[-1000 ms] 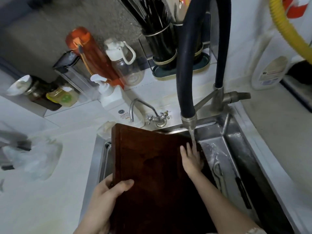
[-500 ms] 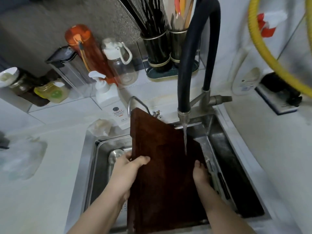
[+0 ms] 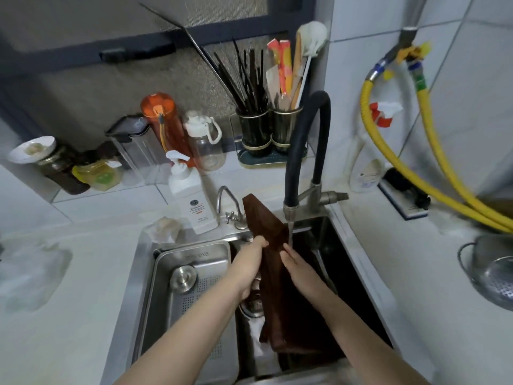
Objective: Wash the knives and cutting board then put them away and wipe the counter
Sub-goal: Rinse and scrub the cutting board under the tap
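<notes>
Two hands are on the cutting board (image 3: 274, 270), which stands on edge inside the sink (image 3: 144, 262), its near end low in the basin and its far end rising up past the sink's far rim. Your left hand (image 3: 254, 252) has its fingers curled shut over the board's left edge, taking the weight. Your right hand (image 3: 294, 263) lies with fingers nearly flat and loosely spread against the right face, touching it but gripping nothing, just below the thin stream from the black faucet (image 3: 304, 151).

Judge this board as heavy, rigid and slick: dark wood, wet over both faces, with no give at all. Flat palms will probably slide on it, so wrap fingers round an edge, as your left hand does, and let the near end rest on the basin floor to carry part of the load.

Its long axis runs near to far, tipped upward, with the far corner pointing toward the small tap (image 3: 229, 204) and the soap bottle (image 3: 191, 198). Turned this way, you see it almost edge-on. The knives I cannot make out; the basin to the right of the board is too dark.
</notes>
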`<action>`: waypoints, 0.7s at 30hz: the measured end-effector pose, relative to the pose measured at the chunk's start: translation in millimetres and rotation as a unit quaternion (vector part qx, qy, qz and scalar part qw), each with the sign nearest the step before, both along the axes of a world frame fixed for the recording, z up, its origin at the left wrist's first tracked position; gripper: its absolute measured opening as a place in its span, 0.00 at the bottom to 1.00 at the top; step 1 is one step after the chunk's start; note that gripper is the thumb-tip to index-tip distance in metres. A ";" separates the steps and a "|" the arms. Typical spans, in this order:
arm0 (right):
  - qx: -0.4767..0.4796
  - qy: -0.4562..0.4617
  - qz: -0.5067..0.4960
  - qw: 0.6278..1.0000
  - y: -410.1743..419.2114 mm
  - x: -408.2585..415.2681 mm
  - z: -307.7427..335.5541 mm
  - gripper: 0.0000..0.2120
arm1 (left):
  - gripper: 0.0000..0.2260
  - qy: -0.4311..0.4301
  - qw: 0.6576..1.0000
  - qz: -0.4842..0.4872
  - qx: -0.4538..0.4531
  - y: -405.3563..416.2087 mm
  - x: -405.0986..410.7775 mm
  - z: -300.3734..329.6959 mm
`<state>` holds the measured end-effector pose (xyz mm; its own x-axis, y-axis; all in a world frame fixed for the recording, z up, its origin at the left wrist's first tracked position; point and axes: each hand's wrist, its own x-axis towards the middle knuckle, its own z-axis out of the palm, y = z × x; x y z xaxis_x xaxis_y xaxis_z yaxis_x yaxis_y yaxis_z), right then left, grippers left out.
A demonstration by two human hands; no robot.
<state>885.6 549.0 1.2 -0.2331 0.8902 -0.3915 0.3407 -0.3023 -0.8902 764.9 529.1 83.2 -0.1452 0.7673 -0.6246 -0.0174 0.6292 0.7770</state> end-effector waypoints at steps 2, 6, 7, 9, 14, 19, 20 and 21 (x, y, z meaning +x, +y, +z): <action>-0.017 -0.003 0.015 1.000 -0.6 8.6 21.4 0.27 | 0.14 -0.015 1.000 -0.023 0.009 0.6 2.2 3.9; -0.001 -0.051 0.087 0.995 -8.0 9.4 55.1 0.41 | 0.14 -0.028 0.998 -0.051 0.037 1.5 5.3 5.2; 0.013 -0.075 0.104 0.992 -11.7 9.2 60.1 0.41 | 0.13 -0.024 0.997 -0.058 0.051 1.3 6.1 6.2; 0.037 -0.104 0.129 0.986 -19.1 7.3 69.0 0.39 | 0.12 0.026 0.993 -0.086 0.078 1.9 4.1 5.5; 0.061 -0.148 0.102 0.982 -31.6 0.7 81.6 0.29 | 0.10 0.188 0.958 -0.145 0.163 2.9 -12.1 19.8; 0.090 -0.180 0.098 0.975 -45.3 -7.2 87.3 0.22 | 0.25 0.578 0.627 -0.387 0.351 24.8 -42.6 13.2; 0.100 -0.200 0.098 0.970 -46.4 -9.0 87.1 0.23 | 0.28 0.591 0.571 -0.447 0.354 29.7 -45.8 11.5; 0.106 -0.217 0.094 0.966 -47.8 -10.1 88.1 0.23 | 0.28 0.596 0.534 -0.484 0.355 34.6 -47.7 8.3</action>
